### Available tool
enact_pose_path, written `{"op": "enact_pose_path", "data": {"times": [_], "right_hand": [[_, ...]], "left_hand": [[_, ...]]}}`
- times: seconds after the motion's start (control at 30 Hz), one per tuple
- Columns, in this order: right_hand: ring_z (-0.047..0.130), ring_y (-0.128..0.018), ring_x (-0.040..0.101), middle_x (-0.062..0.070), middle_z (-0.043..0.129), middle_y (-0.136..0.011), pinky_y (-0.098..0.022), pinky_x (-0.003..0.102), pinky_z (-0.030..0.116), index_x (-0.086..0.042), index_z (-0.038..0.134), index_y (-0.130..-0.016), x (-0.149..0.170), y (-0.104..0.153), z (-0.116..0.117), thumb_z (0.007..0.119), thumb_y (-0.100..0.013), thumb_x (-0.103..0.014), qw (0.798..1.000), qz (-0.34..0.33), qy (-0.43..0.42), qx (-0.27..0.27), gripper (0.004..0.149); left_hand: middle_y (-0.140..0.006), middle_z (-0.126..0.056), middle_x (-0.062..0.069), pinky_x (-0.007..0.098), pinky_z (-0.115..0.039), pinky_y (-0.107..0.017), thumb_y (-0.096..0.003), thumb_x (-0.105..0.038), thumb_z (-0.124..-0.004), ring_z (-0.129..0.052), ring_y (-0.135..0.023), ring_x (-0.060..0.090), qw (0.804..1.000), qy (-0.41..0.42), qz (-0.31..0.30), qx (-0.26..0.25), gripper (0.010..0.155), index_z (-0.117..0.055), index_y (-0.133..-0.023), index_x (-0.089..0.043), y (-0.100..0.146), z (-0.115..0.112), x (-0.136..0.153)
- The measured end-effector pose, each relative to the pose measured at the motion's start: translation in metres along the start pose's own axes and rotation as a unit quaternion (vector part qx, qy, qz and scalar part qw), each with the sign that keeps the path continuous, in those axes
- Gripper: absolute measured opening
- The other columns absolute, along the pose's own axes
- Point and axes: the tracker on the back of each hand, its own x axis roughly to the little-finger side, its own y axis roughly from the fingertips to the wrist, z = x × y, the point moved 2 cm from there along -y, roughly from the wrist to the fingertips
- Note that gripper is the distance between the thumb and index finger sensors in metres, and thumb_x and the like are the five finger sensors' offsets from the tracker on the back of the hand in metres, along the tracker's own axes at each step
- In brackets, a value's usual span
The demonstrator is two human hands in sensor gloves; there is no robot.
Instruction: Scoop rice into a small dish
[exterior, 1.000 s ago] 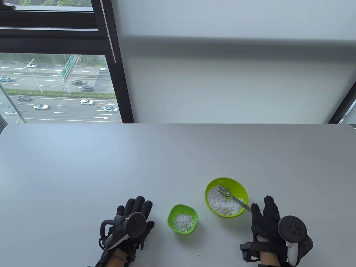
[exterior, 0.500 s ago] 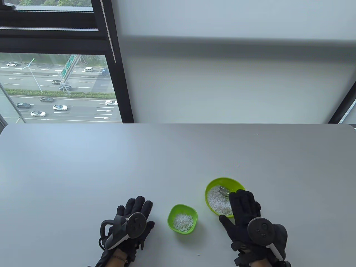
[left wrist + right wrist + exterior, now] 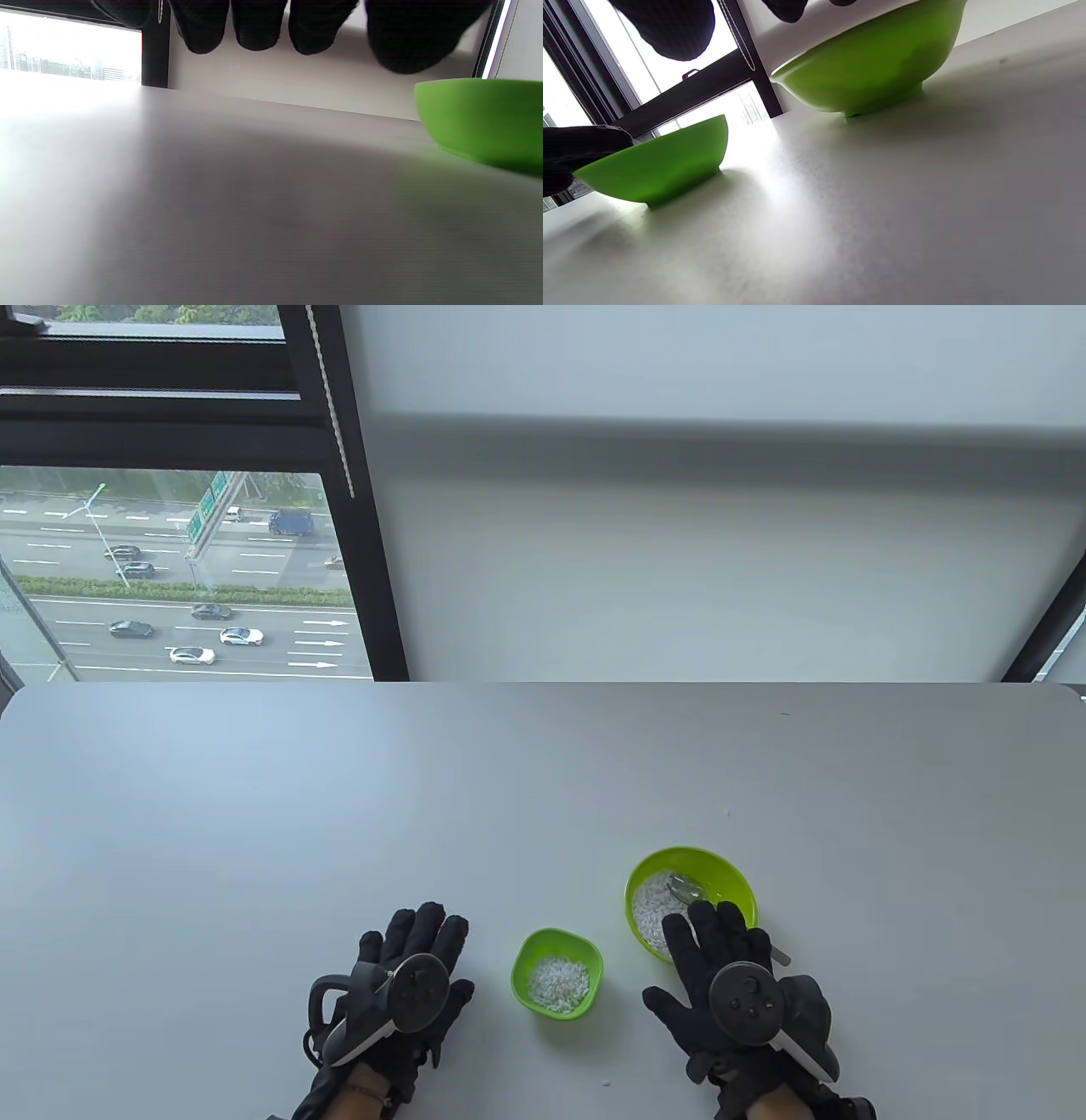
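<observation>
Table view: right hand (image 3: pixel 738 993), fingers spread, hovers over the bowl's (image 3: pixel 730 875) near rim, apparently reaching for the spoon (image 3: pixel 684 888) lying in the rice (image 3: pixel 649 909). Left hand (image 3: pixel 407 984) rests flat, fingers loosely spread, beside the dish (image 3: pixel 556 974), which already holds rice.

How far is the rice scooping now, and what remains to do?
Done: the small dish already holds some rice. In hand: the right hand is spread over the big bowl's near rim, above the spoon handle; no grip shows. The left hand lies flat. Left: grasp the spoon and scoop.
</observation>
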Motion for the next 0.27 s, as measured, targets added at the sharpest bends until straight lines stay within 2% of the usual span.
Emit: {"op": "enact_pose_path", "data": {"times": [0.27], "right_hand": [[0.014,-0.11,0.033,0.005,0.02,-0.123,-0.074,0.053,0.013,-0.033,0.035,-0.116,0.001,0.0002,-0.0004,0.071,-0.05,-0.067,1.0,0.002,0.001,-0.001,0.082]], "left_hand": [[-0.124,-0.055,0.001,0.062,-0.054,-0.074,-0.0432,-0.063,-0.075,-0.063,-0.111,0.036,1.0,-0.004,-0.003,0.0,0.075,-0.059,-0.111,-0.035,-0.0003,-0.0005,-0.0014]]}}
